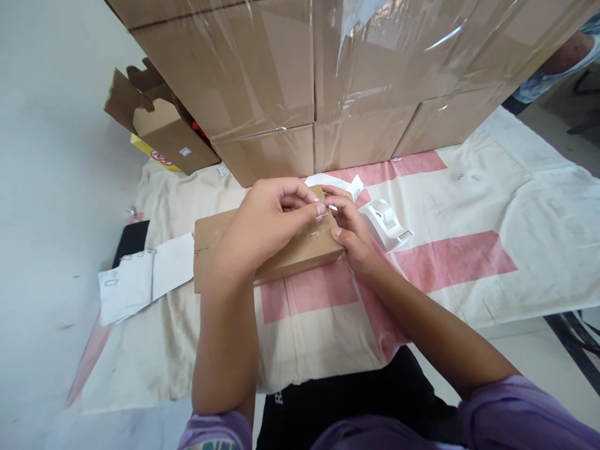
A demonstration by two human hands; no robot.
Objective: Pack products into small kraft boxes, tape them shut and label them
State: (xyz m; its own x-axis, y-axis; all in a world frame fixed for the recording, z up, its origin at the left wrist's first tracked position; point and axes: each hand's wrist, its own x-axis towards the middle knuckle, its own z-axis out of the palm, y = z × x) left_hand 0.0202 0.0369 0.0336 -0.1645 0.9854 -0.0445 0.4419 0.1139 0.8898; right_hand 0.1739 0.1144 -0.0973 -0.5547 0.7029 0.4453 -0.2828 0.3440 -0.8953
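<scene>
A small brown cardboard box (300,256) lies on the cloth-covered table in front of me. My left hand (272,219) is over its top, thumb and index finger pinched on a small piece of clear tape (321,210). At the box's right end, my right hand (349,228) grips the edge with its thumb on the near side; its index fingertip is close to the tape. Just right of that hand stands a white tape dispenser (385,225) with a roll in it. White paper (335,182) lies behind the box, partly hidden by my hands.
Large cartons (267,150) wrapped in clear film are stacked along the back. An open cardboard box (173,134) stands at the back left by the wall. White paper sheets (154,275) and a black flat object (131,240) lie left. Part of another person (562,62) shows at upper right.
</scene>
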